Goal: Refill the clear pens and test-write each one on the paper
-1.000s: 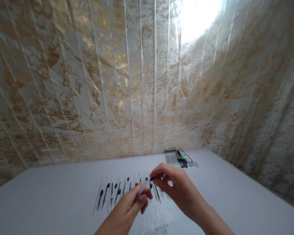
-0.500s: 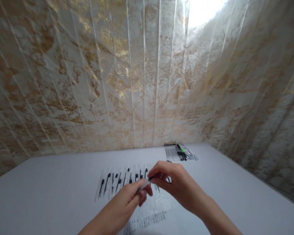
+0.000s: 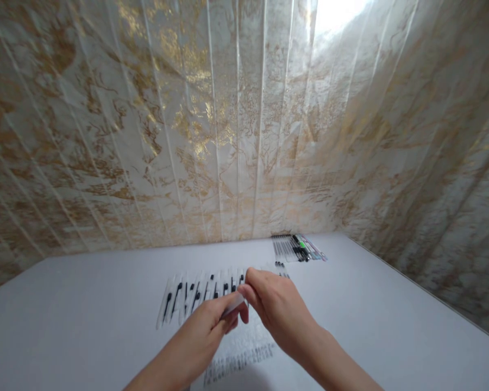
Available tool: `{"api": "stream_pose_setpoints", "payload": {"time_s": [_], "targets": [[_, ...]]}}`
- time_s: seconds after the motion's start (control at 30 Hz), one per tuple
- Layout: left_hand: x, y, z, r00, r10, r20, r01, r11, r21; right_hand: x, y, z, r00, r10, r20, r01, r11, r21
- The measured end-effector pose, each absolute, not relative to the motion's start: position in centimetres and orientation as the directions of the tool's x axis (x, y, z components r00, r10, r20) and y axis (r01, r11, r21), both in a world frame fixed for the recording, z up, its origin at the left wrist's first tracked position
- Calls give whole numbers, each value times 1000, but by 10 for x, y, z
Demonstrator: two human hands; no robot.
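My left hand (image 3: 212, 321) is closed round a slim, whitish translucent pen (image 3: 233, 305), held at a slant with its upper end towards the right. My right hand (image 3: 275, 301) is curled over that upper end, its fingertips pressed together there. The black end piece is hidden by those fingers. Just behind both hands lies a row of similar whitish pens with black parts (image 3: 180, 296), side by side on the white table. The right part of this row is partly covered by my right hand.
Towards the back right lies a group of dark and coloured pens (image 3: 295, 248), one with a green label. Below my hands is a sheet with printed marks (image 3: 242, 363). A shiny gold-patterned curtain (image 3: 212, 136) rises behind the white table (image 3: 85, 326).
My right hand has turned over, its knuckles now facing up and covering the pen's black end. My left hand keeps its hold on the pen. The view has shifted slightly.
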State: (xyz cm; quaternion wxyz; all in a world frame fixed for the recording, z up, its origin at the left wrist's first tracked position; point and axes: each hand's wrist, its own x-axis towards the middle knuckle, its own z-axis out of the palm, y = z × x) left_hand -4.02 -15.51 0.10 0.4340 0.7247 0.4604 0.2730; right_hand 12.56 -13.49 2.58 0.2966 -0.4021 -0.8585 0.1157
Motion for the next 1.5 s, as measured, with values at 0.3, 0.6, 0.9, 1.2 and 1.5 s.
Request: {"api": "stream_pose_setpoints", "payload": {"time_s": [0.3,0.6,0.9,1.2,1.5], "targets": [[-46,-153,5,369,928,45,593,-273,758,137,-134,35,-520,784,339,590,617,-521],[-45,-153,3,351,935,43,626,-269,732,137,-132,35,-528,806,266,574,570,-588],[-44,-154,0,357,934,7,630,-247,736,135,-131,32,-484,848,218,695,523,-493],[-44,-153,1,330,944,0,655,-229,721,134,-133,32,-532,823,198,676,554,-486],[-42,-151,0,320,946,40,701,-265,662,133,-131,31,-520,827,213,663,548,-510]]}}
